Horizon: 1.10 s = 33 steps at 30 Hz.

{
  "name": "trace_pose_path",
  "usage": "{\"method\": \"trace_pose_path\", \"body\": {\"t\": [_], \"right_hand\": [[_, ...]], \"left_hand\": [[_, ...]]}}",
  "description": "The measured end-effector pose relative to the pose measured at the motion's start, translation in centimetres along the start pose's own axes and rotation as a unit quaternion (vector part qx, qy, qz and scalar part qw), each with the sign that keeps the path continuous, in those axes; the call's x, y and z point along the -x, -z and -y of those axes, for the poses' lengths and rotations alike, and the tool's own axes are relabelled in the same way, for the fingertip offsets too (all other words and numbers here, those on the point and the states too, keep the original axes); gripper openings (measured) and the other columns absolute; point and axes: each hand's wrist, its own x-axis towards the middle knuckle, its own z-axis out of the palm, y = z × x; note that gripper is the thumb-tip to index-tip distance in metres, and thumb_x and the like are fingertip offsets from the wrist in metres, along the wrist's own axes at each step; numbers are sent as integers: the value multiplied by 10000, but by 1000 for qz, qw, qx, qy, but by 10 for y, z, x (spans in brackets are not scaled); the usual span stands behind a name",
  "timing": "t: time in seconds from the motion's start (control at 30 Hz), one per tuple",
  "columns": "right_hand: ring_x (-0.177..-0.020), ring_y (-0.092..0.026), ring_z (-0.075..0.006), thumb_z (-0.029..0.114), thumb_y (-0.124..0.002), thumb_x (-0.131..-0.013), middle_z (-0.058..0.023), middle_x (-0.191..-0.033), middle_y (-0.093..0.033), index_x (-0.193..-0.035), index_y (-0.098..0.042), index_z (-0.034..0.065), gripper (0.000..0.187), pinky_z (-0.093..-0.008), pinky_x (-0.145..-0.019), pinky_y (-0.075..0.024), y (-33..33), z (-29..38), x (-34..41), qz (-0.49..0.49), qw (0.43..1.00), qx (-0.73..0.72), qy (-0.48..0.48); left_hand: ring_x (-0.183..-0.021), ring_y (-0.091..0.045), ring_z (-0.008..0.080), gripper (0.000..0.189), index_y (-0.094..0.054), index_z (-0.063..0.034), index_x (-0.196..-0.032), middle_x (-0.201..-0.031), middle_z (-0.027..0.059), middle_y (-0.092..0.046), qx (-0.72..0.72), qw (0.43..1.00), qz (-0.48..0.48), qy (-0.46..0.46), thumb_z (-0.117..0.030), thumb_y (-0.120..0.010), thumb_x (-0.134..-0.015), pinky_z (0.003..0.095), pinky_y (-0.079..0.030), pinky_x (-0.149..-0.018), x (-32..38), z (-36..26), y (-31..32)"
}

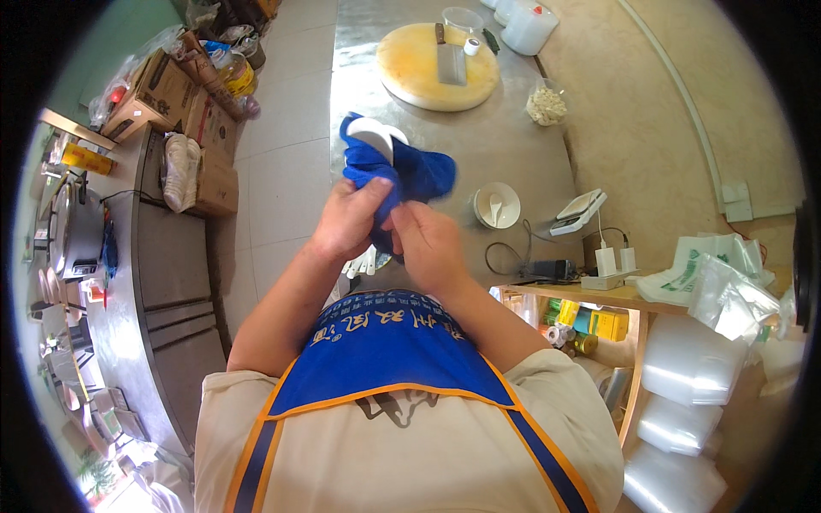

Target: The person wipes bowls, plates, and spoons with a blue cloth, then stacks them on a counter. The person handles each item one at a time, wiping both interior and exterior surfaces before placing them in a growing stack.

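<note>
Both of my hands are closed on a blue cloth [423, 173] over the metal table [442, 138]. My left hand [353, 215] grips its left part, thumb on top. Close beside it, my right hand [426, 240] pinches the lower part of the cloth. White rounded pieces, perhaps small dishes or spoons, stick out of the top of the cloth [372, 136]; what lies inside the folds is hidden. Below my hands, white spoon handles [362, 263] show, partly covered by my left wrist. A white bowl [505, 215] with a white spoon [495, 206] in it stands to the right.
A round cutting board [401, 64] bearing a cleaver [452, 64] lies at the far end. Near the wall are a tub of pale food [546, 108], a kitchen scale [579, 210] and cables [507, 250]. Cardboard boxes [157, 90] and a steel counter [173, 269] stand left of the aisle.
</note>
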Motion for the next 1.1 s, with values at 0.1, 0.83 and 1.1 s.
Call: {"method": "trace_pose_path", "body": {"t": [0.1,0.83,1.1], "right_hand": [[-636,-641,-247,345,-567,-1038,-143,-705,-653,-927,-698,13,374,-383,-613,-483,22,-1,-8,89,979,181,-8],[-855,-685,-333,430,-494,-1018,-211,-916,-726,-961,-748,-8,510,-446,-790,-519,-37,-229,-95,97,966,160,-177],[-954,-685,-446,491,-504,-1000,-247,-981,-724,-940,-754,13,543,-532,-856,-521,-62,-220,-59,178,907,368,-97]], "left_hand": [[-811,-648,146,214,-653,-33,-1159,-921,28,-678,-110,993,47,22,-178,-649,-1002,310,-557,-740,2,-10,-4],[-993,-649,172,292,-641,26,-1229,-1092,74,-700,-312,945,22,96,-84,-587,-963,317,-526,-907,87,-60,97],[-1135,-668,287,429,-556,27,-1357,-1265,165,-672,-219,974,-47,-22,-210,-628,-1007,440,-526,-1017,102,-67,134]]}}
